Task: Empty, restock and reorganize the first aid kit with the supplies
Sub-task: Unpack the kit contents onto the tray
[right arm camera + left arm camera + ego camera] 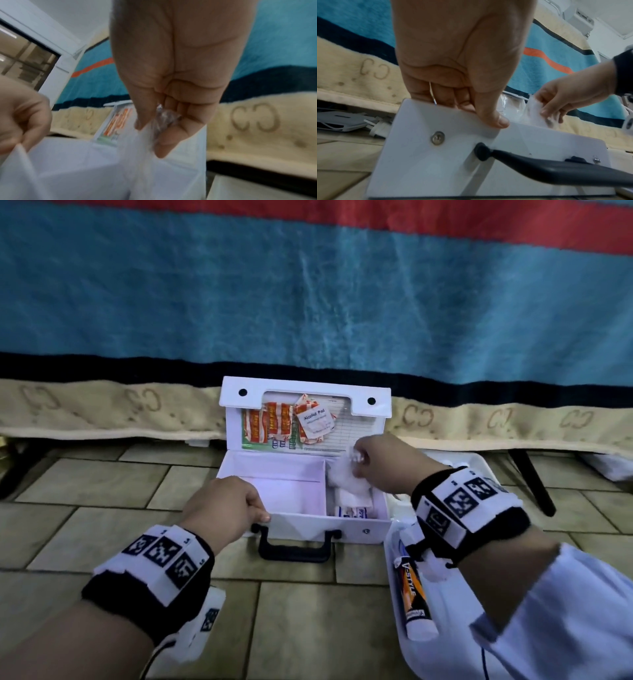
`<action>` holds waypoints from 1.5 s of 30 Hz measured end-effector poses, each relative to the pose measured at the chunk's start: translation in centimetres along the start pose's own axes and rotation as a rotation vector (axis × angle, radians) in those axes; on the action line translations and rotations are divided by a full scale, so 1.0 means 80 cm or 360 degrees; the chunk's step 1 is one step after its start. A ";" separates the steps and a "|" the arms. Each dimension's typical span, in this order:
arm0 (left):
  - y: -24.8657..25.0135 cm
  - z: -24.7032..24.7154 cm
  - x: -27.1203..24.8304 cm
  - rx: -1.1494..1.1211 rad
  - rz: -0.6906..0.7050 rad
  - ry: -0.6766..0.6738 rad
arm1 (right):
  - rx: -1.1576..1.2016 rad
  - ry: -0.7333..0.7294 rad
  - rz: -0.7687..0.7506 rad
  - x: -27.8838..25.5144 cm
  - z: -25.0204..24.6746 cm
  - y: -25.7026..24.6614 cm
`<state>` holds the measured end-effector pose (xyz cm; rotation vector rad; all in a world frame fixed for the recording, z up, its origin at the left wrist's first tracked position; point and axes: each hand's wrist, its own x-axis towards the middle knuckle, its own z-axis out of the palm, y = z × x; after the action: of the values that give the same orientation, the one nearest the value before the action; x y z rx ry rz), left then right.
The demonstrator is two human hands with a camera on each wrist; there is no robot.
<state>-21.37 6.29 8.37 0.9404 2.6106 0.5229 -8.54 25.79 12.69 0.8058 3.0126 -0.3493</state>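
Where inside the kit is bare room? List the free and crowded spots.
Free: the left compartment of the white first aid box, bordered by its divider and front wall. Crowded: the right compartment, holding white packets under the right hand.

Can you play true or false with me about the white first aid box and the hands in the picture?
1. The first aid box is open. True.
2. The left hand holds a pair of scissors. False: it grips the front wall of the box.
3. The right hand pinches a clear bag of white cotton over the right compartment. True.
4. The left compartment is packed with bandages. False: nothing shows in it.
5. An alcohol pad sits in the lid pocket. True.
6. The orange tube lies inside the box. False: it lies in the white tray beside it.
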 end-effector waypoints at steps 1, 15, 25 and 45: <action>0.000 0.000 0.000 0.0003 0.0010 -0.0005 | 0.0071 0.0084 0.0016 -0.008 -0.007 0.005; -0.001 -0.001 0.000 0.0008 0.0083 0.0000 | 0.0812 0.0530 0.0194 -0.243 0.007 0.095; 0.002 -0.002 -0.001 -0.0012 0.0071 -0.0015 | 0.0163 0.0350 0.0223 -0.238 0.087 0.080; 0.001 -0.002 0.000 -0.0067 -0.0007 -0.0036 | -0.0071 -0.0584 0.0096 -0.045 0.041 -0.018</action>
<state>-21.40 6.34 8.57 0.9215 2.5709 0.5610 -6.34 22.09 10.01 0.7345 2.6410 -0.3801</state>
